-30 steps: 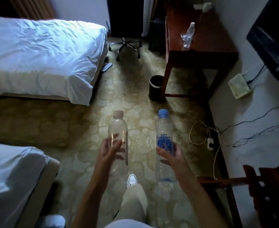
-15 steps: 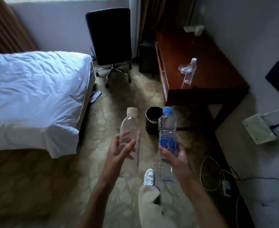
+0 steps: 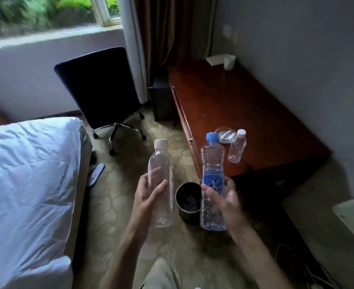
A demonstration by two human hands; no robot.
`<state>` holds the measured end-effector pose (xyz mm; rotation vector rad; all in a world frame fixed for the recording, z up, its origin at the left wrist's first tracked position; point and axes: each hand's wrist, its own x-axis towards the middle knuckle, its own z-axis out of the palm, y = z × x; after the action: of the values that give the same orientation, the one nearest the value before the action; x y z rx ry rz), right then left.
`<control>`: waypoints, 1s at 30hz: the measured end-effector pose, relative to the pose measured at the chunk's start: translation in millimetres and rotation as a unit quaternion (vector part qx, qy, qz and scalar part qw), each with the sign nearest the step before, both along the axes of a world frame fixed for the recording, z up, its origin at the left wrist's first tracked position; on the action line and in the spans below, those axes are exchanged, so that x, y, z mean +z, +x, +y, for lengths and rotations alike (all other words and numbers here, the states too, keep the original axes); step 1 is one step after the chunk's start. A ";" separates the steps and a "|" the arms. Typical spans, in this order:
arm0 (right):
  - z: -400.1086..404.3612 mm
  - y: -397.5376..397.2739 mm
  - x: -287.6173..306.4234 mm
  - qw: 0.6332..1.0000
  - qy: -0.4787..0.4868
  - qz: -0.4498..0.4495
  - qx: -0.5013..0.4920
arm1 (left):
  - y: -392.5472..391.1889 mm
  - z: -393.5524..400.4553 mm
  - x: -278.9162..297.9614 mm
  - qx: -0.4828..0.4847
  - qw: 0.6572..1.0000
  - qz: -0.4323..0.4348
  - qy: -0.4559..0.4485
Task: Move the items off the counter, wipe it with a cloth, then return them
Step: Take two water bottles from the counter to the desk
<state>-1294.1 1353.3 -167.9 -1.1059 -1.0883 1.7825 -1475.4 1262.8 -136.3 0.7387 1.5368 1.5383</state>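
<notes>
The left hand is wrapped about the middle of a clear bottle with a pale cap, fingers curled on its front, held upright over the carpet; the right hand grips a clear bottle with a blue cap and blue label, thumb across the label, also upright; the two bottles stand apart, neither touching the other. Just below and between them sits a dark round bin on the floor, close beside the near corner of the counter. On the counter, near that same corner and close to its front edge, stands one small clear bottle with a white cap, touching or nearly touching a crumpled clear wrapper behind it; at the counter's far end, against the wall, lie a white box and a small pale cup-like thing. Between these the counter's top is bare dark wood, open from front edge to wall. Left of the counter a strip of carpet runs to the black swivel chair and the bed. Count: three bottles, one bin, one chair.
</notes>
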 end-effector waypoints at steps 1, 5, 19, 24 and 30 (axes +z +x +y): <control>16.6 -3.6 -6.2 1.000 -0.002 -0.006 -0.023 | -7.0 26.2 -5.8 -0.019 1.000 -0.004 0.001; 74.5 -16.8 -34.2 0.990 -0.018 -0.031 -0.134 | -33.4 130.1 -33.9 -0.106 0.994 -0.020 -0.004; 217.3 -110.9 -79.0 0.857 -0.029 -0.196 -0.475 | -111.6 468.0 -115.5 -0.564 0.806 0.177 -0.024; 221.3 -133.5 -100.8 0.806 -0.075 -0.234 -0.538 | -101.9 490.7 -148.1 -0.591 0.772 0.232 0.012; 229.3 -154.9 -124.6 0.790 -0.108 -0.205 -0.568 | -109.0 477.3 -178.1 -0.595 0.754 0.273 0.056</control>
<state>-1449.1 1582.6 -292.5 -1.8088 -0.2206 0.6901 -1584.4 1740.0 -314.4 1.8797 0.8826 0.4151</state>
